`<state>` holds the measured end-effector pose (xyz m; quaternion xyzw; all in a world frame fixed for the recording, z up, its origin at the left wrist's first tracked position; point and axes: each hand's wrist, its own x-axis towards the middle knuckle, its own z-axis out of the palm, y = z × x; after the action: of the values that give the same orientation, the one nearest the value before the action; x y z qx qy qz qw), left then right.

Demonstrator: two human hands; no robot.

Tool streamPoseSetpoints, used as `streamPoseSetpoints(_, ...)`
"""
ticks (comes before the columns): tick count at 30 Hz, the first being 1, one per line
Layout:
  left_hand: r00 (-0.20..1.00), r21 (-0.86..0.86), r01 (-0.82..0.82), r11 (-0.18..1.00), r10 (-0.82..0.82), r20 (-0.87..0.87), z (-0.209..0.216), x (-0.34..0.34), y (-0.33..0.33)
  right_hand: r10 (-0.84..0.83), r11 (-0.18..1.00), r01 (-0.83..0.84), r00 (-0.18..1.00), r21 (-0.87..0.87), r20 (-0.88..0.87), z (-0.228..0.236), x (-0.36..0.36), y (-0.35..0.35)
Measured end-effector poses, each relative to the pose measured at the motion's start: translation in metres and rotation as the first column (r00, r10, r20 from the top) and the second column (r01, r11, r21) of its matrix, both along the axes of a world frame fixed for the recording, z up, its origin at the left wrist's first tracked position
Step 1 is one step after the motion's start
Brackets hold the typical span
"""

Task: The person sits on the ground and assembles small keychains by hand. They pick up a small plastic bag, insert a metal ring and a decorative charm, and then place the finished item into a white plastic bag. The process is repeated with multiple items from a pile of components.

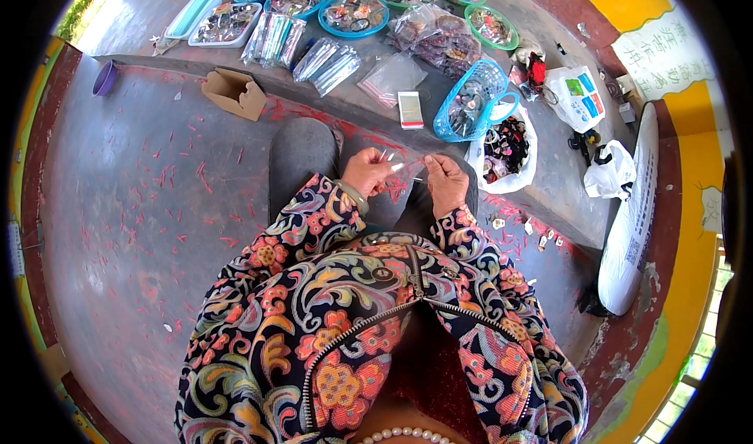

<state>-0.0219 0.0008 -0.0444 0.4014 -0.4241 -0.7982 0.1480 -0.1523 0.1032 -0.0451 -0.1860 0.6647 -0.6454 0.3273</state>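
In front of my knees, my left hand [365,172] is closed on a small clear plastic bag [403,172] with a white patch and a reddish edge. My right hand [447,185] pinches the other side of the bag, thumb against forefinger. What lies inside the bag, if anything, is too small to make out. A bracelet circles my left wrist, and both arms wear flowered sleeves. Just beyond my hands, on the raised step, lie a white-and-red packet [410,111] and a flat stack of clear bags [392,79].
A blue basket [441,122] of small items stands beside a white bag [527,173] of dark pieces. Farther back are several round trays, a white tray [194,39] and bundled packets [327,63]. An open cardboard box [234,93] sits left. Red scraps litter the floor [141,232].
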Motion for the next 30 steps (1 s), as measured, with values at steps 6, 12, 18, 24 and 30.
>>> streamPoseSetpoints(6, 0.987, 0.081, -0.018, 0.997, 0.031, -0.158, -0.011, 0.002, -0.003, -0.009, 1.0, 0.008, 0.999, 0.019, 0.047, 0.004, -0.001, 0.0)
streamPoseSetpoints(12, 0.995, 0.214, 0.029, 0.976, -0.007, -0.102, 0.003, 0.0, 0.001, 0.05, 0.998, -0.046, 0.996, -0.05, 0.078, 0.005, -0.001, 0.001)
streamPoseSetpoints(18, 0.969, 0.124, -0.053, 0.991, 0.081, -0.233, -0.015, 0.002, -0.004, 0.02, 1.0, -0.018, 0.991, -0.02, 0.129, 0.006, -0.001, 0.001)
streamPoseSetpoints(24, 0.953, 0.176, -0.08, 0.981, 0.127, -0.275, -0.014, 0.001, -0.005, 0.015, 1.0, -0.011, 0.989, -0.027, 0.147, 0.006, -0.002, 0.002)
streamPoseSetpoints(30, 0.979, 0.169, -0.064, 0.983, 0.095, -0.182, -0.011, 0.002, -0.005, 0.01, 0.999, -0.005, 0.989, -0.034, 0.151, 0.006, -0.002, 0.001)
